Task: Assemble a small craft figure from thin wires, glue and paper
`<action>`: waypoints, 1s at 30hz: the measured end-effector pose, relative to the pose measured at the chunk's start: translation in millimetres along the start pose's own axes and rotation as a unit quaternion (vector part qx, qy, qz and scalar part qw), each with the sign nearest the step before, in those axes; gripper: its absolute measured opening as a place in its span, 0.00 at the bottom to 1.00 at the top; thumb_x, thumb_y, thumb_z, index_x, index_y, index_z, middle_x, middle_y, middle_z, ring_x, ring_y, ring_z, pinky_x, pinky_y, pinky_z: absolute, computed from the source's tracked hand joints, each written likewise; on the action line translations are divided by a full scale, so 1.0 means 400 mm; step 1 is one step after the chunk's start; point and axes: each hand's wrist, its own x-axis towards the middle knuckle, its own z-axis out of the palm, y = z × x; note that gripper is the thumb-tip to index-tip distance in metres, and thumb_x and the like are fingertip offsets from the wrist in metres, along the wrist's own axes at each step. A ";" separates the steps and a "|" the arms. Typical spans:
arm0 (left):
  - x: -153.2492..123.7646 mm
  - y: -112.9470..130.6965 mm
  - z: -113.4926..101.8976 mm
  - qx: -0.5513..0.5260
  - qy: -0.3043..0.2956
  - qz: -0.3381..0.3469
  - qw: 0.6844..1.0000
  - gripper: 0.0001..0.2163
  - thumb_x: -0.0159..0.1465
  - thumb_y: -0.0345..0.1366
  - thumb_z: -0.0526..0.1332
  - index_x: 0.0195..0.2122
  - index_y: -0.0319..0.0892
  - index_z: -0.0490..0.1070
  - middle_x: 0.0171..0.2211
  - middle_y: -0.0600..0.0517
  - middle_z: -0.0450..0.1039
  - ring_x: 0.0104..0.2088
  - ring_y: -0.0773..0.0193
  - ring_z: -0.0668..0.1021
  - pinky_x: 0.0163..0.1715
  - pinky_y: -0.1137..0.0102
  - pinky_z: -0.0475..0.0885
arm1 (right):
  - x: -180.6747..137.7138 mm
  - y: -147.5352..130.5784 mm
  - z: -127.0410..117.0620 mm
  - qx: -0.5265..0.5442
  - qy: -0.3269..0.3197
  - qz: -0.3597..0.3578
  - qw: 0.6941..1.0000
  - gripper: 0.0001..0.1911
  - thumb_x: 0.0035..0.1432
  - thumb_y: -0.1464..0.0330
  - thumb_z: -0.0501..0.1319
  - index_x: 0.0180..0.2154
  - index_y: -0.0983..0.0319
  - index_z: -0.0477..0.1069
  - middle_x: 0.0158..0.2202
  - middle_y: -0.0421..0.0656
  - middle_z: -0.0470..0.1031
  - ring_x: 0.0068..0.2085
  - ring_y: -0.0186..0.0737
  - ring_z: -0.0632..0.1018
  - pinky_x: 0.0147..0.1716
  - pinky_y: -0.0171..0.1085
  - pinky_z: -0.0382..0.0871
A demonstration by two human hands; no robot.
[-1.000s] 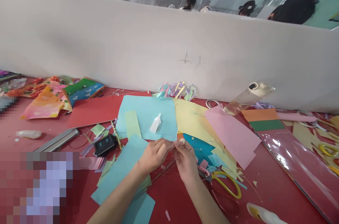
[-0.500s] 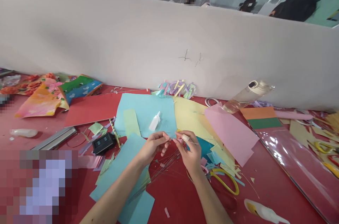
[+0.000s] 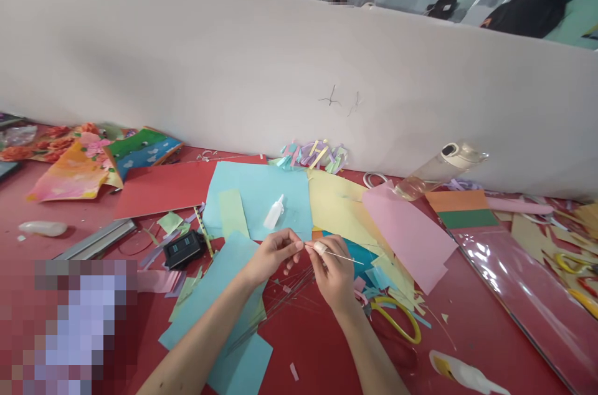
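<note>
Above the middle of the table my hands meet, fingertips nearly touching. My right hand (image 3: 335, 267) pinches a thin, pale wire-like stick (image 3: 348, 258), which juts out to the right past the knuckles. A whitish wrap (image 3: 320, 247) sits on one of its fingers. Thumb and forefinger of my left hand (image 3: 279, 253) are pressed together near the same point; what lies between them is too small to make out. Just beyond, a small white glue bottle (image 3: 274, 213) lies on light-blue paper (image 3: 292, 183). Several thin dark wires (image 3: 280, 306) lie below my hands.
Yellow-handled scissors (image 3: 397, 319) lie right of my right forearm, near a glue bottle (image 3: 462, 373). A clear drink bottle (image 3: 432, 171) leans by the white partition (image 3: 224, 71). Left are a black device (image 3: 184, 250) and a metal bar (image 3: 96, 240). Pink paper (image 3: 406, 227) and scraps lie around.
My right hand has turned slightly, and the pale stick now points down to the right and shows more of its length. My left fingertips have come closer to the right ones.
</note>
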 end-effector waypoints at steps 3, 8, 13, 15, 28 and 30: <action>-0.008 0.005 0.007 0.066 0.015 0.039 0.997 0.16 0.66 0.49 0.60 0.33 0.40 0.67 0.24 0.56 0.67 0.19 0.71 0.67 0.18 0.76 0.64 | 0.006 -0.019 -0.004 -0.010 -0.001 0.018 1.000 0.08 0.63 0.77 0.60 0.39 0.59 0.73 0.31 0.46 0.76 0.34 0.44 0.73 0.35 0.42 0.69; -0.010 -0.011 0.016 0.193 0.065 0.121 0.972 0.12 0.69 0.44 0.57 0.34 0.41 0.68 0.21 0.57 0.65 0.21 0.69 0.67 0.25 0.74 0.63 | 0.009 -0.049 -0.018 0.011 0.002 0.131 0.991 0.06 0.64 0.70 0.60 0.32 0.60 0.72 0.25 0.43 0.73 0.27 0.40 0.71 0.31 0.39 0.67; 0.001 -0.040 0.002 0.286 0.085 0.186 0.936 0.09 0.68 0.39 0.58 0.33 0.42 0.71 0.28 0.52 0.73 0.29 0.65 0.72 0.32 0.70 0.63 | 0.009 -0.042 -0.031 0.123 -0.046 0.314 0.940 0.12 0.60 0.60 0.63 0.29 0.61 0.75 0.28 0.44 0.78 0.28 0.41 0.75 0.29 0.36 0.70; 0.003 -0.046 -0.001 0.299 0.081 0.195 0.931 0.09 0.68 0.39 0.57 0.34 0.42 0.72 0.30 0.50 0.74 0.30 0.64 0.72 0.33 0.70 0.63 | 0.010 -0.034 -0.032 0.185 -0.064 0.377 0.905 0.14 0.57 0.58 0.65 0.27 0.62 0.75 0.26 0.44 0.78 0.25 0.39 0.74 0.26 0.36 0.68; 0.003 -0.008 -0.013 0.111 -0.013 0.057 0.992 0.14 0.68 0.45 0.58 0.32 0.40 0.65 0.21 0.57 0.66 0.21 0.69 0.71 0.25 0.73 0.68 | 0.011 0.017 -0.028 0.307 -0.153 0.386 0.856 0.18 0.57 0.52 0.65 0.37 0.61 0.77 0.30 0.44 0.77 0.30 0.40 0.75 0.31 0.37 0.70; 0.006 -0.008 -0.014 0.084 -0.020 0.044 0.995 0.15 0.67 0.47 0.59 0.32 0.40 0.65 0.21 0.57 0.65 0.21 0.69 0.71 0.24 0.73 0.69 | 0.007 0.022 -0.025 0.312 -0.153 0.389 0.853 0.19 0.58 0.51 0.64 0.37 0.61 0.77 0.29 0.43 0.76 0.28 0.40 0.75 0.29 0.37 0.70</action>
